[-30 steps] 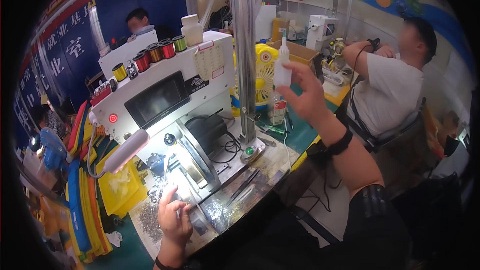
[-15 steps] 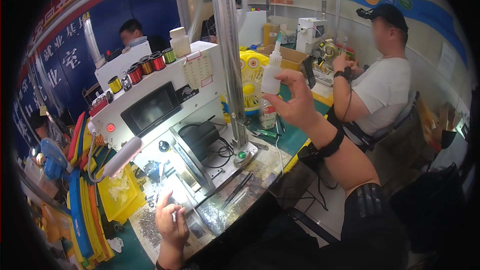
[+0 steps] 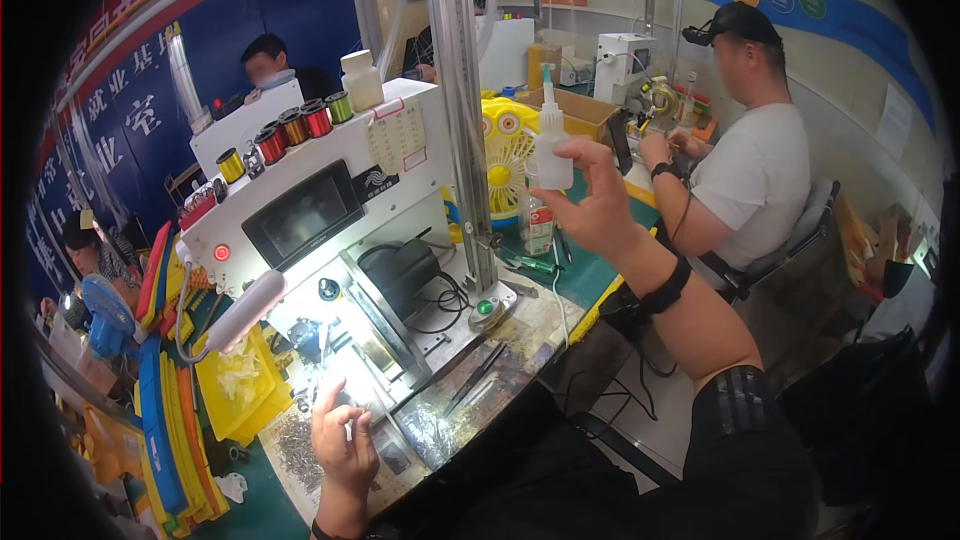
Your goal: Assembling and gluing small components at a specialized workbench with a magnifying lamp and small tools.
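Note:
My right hand (image 3: 600, 198) is raised beside the metal column. Its thumb and fingers are closed around the side of a small white translucent squeeze bottle (image 3: 552, 160). The bottle is nearly upright, with its narrow green-tipped nozzle pointing up. Low at the front of the bench machine (image 3: 410, 140), my left hand (image 3: 345, 440) is closed with the thumb against curled fingers. What it pinches, if anything, is too small to make out. Bright lamp light falls on the machine's work area just beyond that hand. Behind the squeeze bottle stands a bottle with a red-and-white label (image 3: 539, 228).
Wire spools (image 3: 270, 145) line the machine's top beside a white bottle (image 3: 361, 80). Dark tweezers (image 3: 475, 378) lie on the worktop. A yellow tray (image 3: 238, 390) and a lamp (image 3: 247, 313) are at left. A yellow fan (image 3: 500, 176) stands behind the column. A co-worker (image 3: 755, 160) sits at right.
The squeeze bottle has turned in my right hand, its nozzle swinging from a rightward lean to nearly upright. My left hand has barely moved. The co-worker at right has leaned leftward.

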Motion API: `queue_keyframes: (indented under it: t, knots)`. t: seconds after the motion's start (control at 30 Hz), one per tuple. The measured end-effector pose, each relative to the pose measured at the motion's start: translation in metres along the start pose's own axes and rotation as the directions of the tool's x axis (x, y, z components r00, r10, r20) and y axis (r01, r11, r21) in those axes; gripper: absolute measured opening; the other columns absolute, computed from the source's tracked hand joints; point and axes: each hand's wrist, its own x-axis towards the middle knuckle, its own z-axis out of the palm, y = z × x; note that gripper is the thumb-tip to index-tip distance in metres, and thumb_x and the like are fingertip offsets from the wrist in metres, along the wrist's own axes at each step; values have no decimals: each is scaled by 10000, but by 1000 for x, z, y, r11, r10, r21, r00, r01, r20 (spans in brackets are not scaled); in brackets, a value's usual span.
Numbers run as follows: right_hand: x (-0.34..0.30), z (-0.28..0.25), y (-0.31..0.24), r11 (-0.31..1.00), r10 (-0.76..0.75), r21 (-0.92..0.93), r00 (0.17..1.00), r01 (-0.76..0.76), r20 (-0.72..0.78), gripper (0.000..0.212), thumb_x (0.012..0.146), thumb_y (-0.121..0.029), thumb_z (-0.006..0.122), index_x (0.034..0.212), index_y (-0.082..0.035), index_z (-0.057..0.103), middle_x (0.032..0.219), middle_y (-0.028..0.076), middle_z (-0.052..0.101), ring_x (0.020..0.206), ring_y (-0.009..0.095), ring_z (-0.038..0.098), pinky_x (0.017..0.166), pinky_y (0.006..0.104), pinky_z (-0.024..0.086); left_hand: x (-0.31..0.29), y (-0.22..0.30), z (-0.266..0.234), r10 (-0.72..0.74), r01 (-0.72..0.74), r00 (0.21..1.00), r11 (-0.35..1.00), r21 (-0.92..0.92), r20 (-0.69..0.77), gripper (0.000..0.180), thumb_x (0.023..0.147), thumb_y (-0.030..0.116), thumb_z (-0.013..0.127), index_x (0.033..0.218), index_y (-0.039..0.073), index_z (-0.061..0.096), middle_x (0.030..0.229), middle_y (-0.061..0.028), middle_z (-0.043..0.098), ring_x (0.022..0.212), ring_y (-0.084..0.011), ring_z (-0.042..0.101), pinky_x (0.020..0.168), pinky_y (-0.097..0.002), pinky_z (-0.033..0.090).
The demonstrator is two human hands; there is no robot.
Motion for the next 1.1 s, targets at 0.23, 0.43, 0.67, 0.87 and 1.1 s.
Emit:
queue_keyframes:
  t: [0.23, 0.43, 0.67, 0.87, 1.1]
  knots:
    - [3, 4, 5, 998, 11, -63, 993, -19, -117, 551, 790, -48, 826, 1237, -66, 505, 1138, 152, 622, 1013, 277, 651, 858, 364, 526, -1, -1, -1, 4, -4, 1000, 1000, 3, 2, 99, 888, 43, 683, 918, 8, 596, 1182, -297, 644, 1094, -417, 645, 965, -464, 501]
    - [36, -14, 35, 930, 359, 187, 895, -318, -264, 394, 858, -148, 806, 1158, -21, 586, 860, 75, 688, 723, 150, 666, 657, 299, 536, -2, -3, -1, -1, 1, 1000, 1000, -14, 7, 99, 891, 40, 684, 917, 10, 594, 1189, -296, 643, 1092, -413, 643, 964, -452, 500]
    - [68, -22, 59, 824, 452, -337, 887, -455, -94, 530, 803, -519, 794, 828, -7, 660, 726, 95, 633, 626, 196, 591, 595, 360, 469, -1, -4, 0, -16, 16, 1000, 1000, -5, 17, 95, 895, 42, 683, 923, 11, 597, 1203, -295, 642, 1110, -409, 640, 987, -446, 493]
    - [64, -7, 85, 792, 492, -384, 869, -474, -56, 581, 779, -586, 778, 858, -21, 668, 767, 108, 658, 693, 259, 639, 640, 384, 490, 0, -5, 0, -14, 14, 1000, 1000, 2, 23, 97, 897, 47, 686, 919, 14, 597, 1207, -294, 643, 1126, -411, 637, 988, -446, 493]
    - [44, 2, 114, 809, 489, -397, 871, -433, 46, 616, 833, -573, 742, 1035, 7, 703, 940, 138, 733, 842, 276, 707, 776, 392, 546, -2, -1, -3, -17, 16, 999, 1000, 24, 34, 106, 884, 35, 697, 920, 16, 599, 1197, -294, 648, 1104, -405, 644, 964, -449, 500]
